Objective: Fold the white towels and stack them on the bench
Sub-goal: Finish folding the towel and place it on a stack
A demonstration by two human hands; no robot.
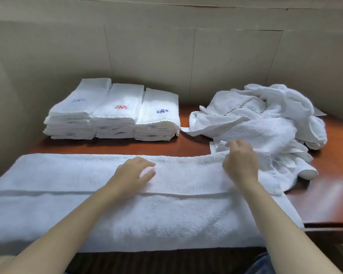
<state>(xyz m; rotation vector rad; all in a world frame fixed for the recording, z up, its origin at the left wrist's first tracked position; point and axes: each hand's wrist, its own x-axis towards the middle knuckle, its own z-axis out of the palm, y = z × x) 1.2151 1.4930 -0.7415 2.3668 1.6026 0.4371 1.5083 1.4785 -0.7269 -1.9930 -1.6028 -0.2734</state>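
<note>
A long white towel (67,194) lies spread across the front of the brown bench (325,204), with one lengthwise fold across it. My left hand (135,173) rests on its middle, fingers curled loosely and holding nothing. My right hand (240,161) pinches the towel's far edge near its right end. Three stacks of folded white towels (115,113) stand side by side at the back left, with small embroidered marks on top. A heap of unfolded white towels (265,119) lies at the back right, touching the spread towel's right end.
A beige panelled wall (166,56) rises straight behind the bench. The bench's front edge (329,230) shows at the right. Bare wood lies between the stacks and the spread towel, and at the right of the heap.
</note>
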